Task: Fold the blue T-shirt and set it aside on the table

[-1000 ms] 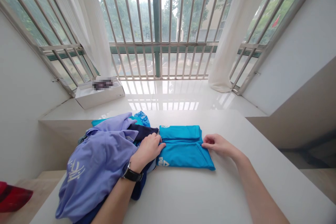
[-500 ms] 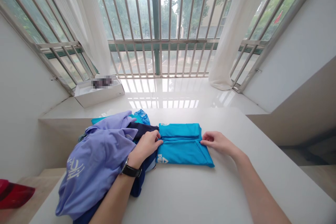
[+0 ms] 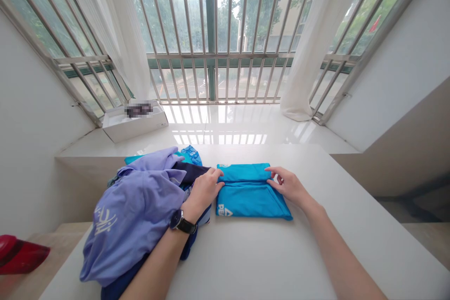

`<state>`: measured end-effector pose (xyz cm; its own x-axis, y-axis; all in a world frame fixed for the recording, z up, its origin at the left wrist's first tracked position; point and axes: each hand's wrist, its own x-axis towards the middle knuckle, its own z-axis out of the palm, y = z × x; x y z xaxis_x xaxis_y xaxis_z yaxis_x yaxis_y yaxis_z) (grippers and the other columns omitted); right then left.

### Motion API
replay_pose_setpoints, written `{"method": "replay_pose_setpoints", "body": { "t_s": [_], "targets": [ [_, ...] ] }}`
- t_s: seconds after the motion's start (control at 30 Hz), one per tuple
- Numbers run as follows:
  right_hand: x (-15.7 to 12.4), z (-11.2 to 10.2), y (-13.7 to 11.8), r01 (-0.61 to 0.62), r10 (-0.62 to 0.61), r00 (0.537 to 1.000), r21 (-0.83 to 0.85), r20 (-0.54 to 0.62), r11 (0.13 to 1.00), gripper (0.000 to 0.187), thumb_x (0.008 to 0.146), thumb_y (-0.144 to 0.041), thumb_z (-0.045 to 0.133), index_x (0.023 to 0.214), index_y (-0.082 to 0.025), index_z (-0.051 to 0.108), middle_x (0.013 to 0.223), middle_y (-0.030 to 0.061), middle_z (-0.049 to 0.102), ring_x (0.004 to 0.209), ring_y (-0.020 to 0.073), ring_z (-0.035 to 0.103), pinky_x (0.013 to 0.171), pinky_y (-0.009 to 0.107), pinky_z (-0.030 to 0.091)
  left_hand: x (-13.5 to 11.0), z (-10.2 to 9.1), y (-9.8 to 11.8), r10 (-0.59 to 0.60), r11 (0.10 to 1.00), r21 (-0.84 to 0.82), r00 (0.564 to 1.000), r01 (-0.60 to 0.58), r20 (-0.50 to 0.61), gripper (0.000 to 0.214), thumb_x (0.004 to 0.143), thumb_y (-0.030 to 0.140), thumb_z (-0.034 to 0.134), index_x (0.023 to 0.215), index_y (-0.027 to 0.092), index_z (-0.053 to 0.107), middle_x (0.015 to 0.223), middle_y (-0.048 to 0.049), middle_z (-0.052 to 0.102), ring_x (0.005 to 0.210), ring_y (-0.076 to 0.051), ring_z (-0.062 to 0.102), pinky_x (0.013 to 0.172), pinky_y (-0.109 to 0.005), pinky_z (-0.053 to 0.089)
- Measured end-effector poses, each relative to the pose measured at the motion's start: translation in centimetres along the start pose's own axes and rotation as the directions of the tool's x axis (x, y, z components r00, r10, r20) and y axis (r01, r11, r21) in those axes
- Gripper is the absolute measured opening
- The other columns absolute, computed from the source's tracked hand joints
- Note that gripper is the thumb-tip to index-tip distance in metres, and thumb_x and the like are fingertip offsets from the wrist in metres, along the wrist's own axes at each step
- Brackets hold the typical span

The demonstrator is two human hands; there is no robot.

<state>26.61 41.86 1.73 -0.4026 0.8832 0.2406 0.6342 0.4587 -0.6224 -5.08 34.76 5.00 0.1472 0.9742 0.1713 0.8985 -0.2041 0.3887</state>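
Note:
A bright blue shirt (image 3: 251, 199), folded into a flat rectangle with white print at its left end, lies on the white table. A crease runs across it, with a narrow folded strip along the far side. My left hand (image 3: 203, 190), wearing a black-strapped watch, has its curled fingers and thumb closed at the strip's left end. At the opposite end, my right hand (image 3: 286, 185) touches the edge with index finger and thumb spread apart. Beside my left forearm is a heap of clothes, topped by a lavender shirt (image 3: 137, 215), with navy and blue cloth beneath.
On the windowsill (image 3: 225, 124) behind the table stands a white box (image 3: 137, 126) with a blurred-out item on it. White curtains (image 3: 304, 70) hang by the barred window. A red object (image 3: 21, 254) is low at the left, beyond the table (image 3: 260, 262).
My right hand has parted its thumb and index finger and shifted slightly toward the far strip. My left hand stays at the left end. The shirt sits slightly farther right in view.

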Motion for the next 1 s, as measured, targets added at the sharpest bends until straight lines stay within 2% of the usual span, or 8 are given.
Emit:
{"method": "replay_pose_setpoints", "body": {
  "t_s": [0.1,0.17,0.33,0.47,0.73,0.83,1.0],
  "targets": [
    [0.0,0.1,-0.1,0.038,-0.037,0.999,-0.045,0.029,0.998,0.018,0.09,-0.035,0.057,0.098,-0.028,0.071,0.089,0.0014,0.063,0.068,0.0154,0.056,0.071,0.032,0.05,-0.1,0.4,0.3,0.067,0.987,0.143,0.998,-0.067,0.004,0.014,0.094,0.024,0.062,0.108,0.025,0.063,0.11,-0.0027,0.065,0.091,-0.019,0.066,0.069,-0.025,0.046],
    [0.0,0.1,-0.3,0.046,-0.045,0.999,-0.061,0.013,0.997,0.018,0.091,-0.034,0.055,0.092,-0.028,0.072,0.09,0.0022,0.064,0.069,0.0156,0.057,0.071,0.032,0.049,0.0,0.7,0.5,0.111,0.973,0.202,0.994,-0.109,0.003,0.011,0.095,0.024,0.061,0.106,0.024,0.064,0.11,-0.0031,0.065,0.095,-0.02,0.065,0.071,-0.026,0.046],
    [-0.1,-0.1,-0.9,0.092,-0.095,0.994,-0.058,-0.046,0.994,0.017,0.092,-0.032,0.054,0.092,-0.026,0.07,0.09,0.0026,0.065,0.066,0.0151,0.056,0.069,0.031,0.049,0.0,1.2,0.5,0.118,0.953,0.279,0.993,-0.115,0.006,0.011,0.099,0.023,0.055,0.096,0.021,0.065,0.092,-0.0036,0.066,0.085,-0.021,0.063,0.069,-0.029,0.046],
    [-0.2,-0.3,-1.1,0.121,-0.125,0.987,-0.049,-0.104,0.991,0.015,0.092,-0.03,0.055,0.092,-0.025,0.069,0.087,0.0023,0.065,0.062,0.0138,0.053,0.066,0.03,0.049,0.0,1.3,0.6,0.118,0.944,0.309,0.993,-0.114,0.005,0.013,0.099,0.019,0.052,0.096,0.02,0.065,0.089,-0.004,0.066,0.083,-0.021,0.062,0.068,-0.029,0.045],
    [-0.4,-0.1,-0.5,0.101,-0.099,0.995,-0.113,0.025,0.988,0.015,0.089,-0.026,0.053,0.087,-0.025,0.068,0.08,-0.0002,0.062,0.063,0.0134,0.055,0.066,0.028,0.049,-0.1,0.5,0.8,0.118,0.95,0.295,0.992,-0.097,-0.054,0.015,0.097,0.014,0.049,0.093,0.019,0.063,0.091,-0.0039,0.065,0.087,-0.019,0.061,0.071,-0.029,0.045],
    [-0.4,-0.2,-0.6,0.079,-0.076,0.997,-0.109,0.031,0.991,0.014,0.088,-0.024,0.052,0.086,-0.025,0.065,0.084,0.0,0.064,0.064,0.0135,0.056,0.067,0.029,0.05,-0.1,0.0,0.9,0.123,0.95,0.29,0.992,-0.115,-0.011,0.014,0.095,0.013,0.05,0.094,0.019,0.063,0.092,-0.0047,0.065,0.088,-0.02,0.061,0.071,-0.029,0.046],
    [-0.5,-0.5,-1.4,0.06,-0.058,0.998,-0.082,0.024,0.995,0.017,0.086,-0.02,0.05,0.089,-0.026,0.066,0.089,0.0012,0.065,0.065,0.0142,0.058,0.066,0.03,0.051,-0.1,-0.2,1.0,0.135,0.943,0.287,0.982,-0.167,0.13,0.015,0.095,0.012,0.05,0.094,0.02,0.063,0.093,-0.0058,0.066,0.088,-0.021,0.062,0.074,-0.029,0.047]
  ]
}}
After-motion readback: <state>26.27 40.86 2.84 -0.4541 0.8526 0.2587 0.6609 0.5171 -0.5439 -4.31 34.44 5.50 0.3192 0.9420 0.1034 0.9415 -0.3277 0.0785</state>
